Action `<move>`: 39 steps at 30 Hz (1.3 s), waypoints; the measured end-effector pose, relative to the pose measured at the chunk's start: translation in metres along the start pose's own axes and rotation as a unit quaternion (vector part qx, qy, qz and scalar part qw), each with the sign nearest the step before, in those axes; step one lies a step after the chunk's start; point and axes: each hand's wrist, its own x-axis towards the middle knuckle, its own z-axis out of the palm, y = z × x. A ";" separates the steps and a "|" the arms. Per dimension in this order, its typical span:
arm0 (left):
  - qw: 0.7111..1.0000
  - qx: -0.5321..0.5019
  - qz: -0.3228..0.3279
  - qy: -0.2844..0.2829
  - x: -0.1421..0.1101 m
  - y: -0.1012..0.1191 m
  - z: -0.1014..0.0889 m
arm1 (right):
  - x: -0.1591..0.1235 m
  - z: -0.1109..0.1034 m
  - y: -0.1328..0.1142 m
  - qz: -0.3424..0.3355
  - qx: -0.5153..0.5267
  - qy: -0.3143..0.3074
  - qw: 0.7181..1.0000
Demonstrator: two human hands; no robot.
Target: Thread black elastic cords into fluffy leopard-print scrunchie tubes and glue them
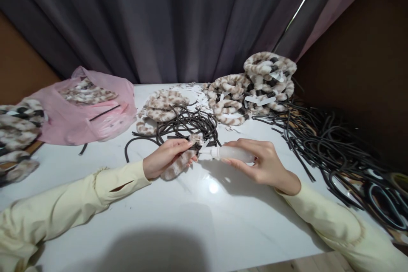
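My left hand (168, 155) pinches a brown-and-white spotted plush strip (176, 169), its dark end between thumb and fingers and its furry length hanging below. In my right hand (263, 157) is a translucent white squeeze bottle (234, 154), lying nearly level with its narrow nozzle pointing left. The nozzle tip is at the dark end of the plush strip; whether it touches I cannot tell. Just behind my left hand lies a tangle of black cords (191, 125).
Spotted plush rings (269, 68) with black bands and white tags are piled at the back right. More plush strips (165, 104) lie back centre. A pink plastic bag (79, 121) with plush inside stands left. Loose black cords (331, 144) spread along the right. Paper scraps (199, 93) lie behind.
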 end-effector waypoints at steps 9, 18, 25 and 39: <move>1.000 -0.009 -0.011 0.009 0.000 0.001 0.000 | -0.001 -0.015 0.014 0.115 0.056 0.087 0.988; 1.000 -0.003 -0.015 0.010 0.001 0.000 0.000 | 0.005 -0.053 0.064 0.239 0.282 0.185 0.911; 1.000 -0.010 -0.011 -0.004 0.002 -0.001 -0.003 | 0.003 -0.043 0.098 0.296 0.300 0.167 0.892; 1.000 -0.016 -0.012 0.003 0.002 0.000 -0.001 | 0.000 -0.019 0.122 0.381 0.145 0.136 0.903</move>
